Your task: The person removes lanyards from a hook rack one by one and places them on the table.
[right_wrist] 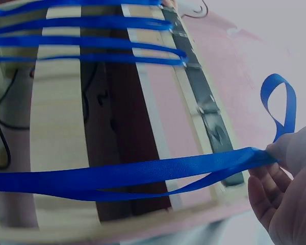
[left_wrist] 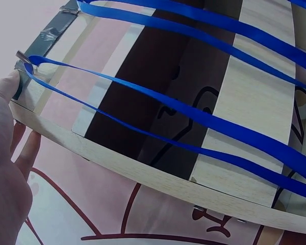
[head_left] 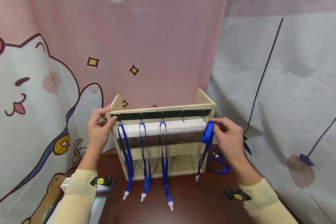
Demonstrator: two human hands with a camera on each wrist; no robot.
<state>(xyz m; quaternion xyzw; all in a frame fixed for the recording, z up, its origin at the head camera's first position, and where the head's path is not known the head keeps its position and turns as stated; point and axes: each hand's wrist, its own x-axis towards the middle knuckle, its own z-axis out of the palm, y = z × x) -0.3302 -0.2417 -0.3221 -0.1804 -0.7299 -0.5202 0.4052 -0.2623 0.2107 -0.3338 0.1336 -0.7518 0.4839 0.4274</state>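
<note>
Closest to the camera there's the dark brown table [head_left: 190, 199], with two cream sleeves coming in and a small black clip-like thing near each wrist; can't tell what those are. A loose blue lanyard [head_left: 219, 161] lies in a heap on the table just right of the rack, behind the right wrist.

The right hand [head_left: 229, 137] pinches the blue lanyard [head_left: 207, 137] near its top between thumb and fingers, with a small loop [right_wrist: 280, 104] standing up past the fingertips. The strap's long axis runs straight down from the pinch, white clip [head_left: 197, 178] dangling just above the table. The bit that matters: the loop sits just beside and slightly below the rightmost hook [head_left: 203, 119], which is bare, so the hook lies up and a touch left of the grip. The right hand is by far the nearer one.

The left hand [head_left: 99, 130] grips the top left corner of the wooden rack [head_left: 162, 149], thumb on the front edge, fingers curled round the side.

As for what the rack holds: three blue lanyards [head_left: 145, 155] hang from the first three hooks on the black strip [head_left: 162, 114], clips down near the table. The fourth hook [head_left: 182, 118] is empty too.

Behind it all, a pink cartoon cat backdrop [head_left: 44, 77] and a grey sheet [head_left: 282, 77].
</note>
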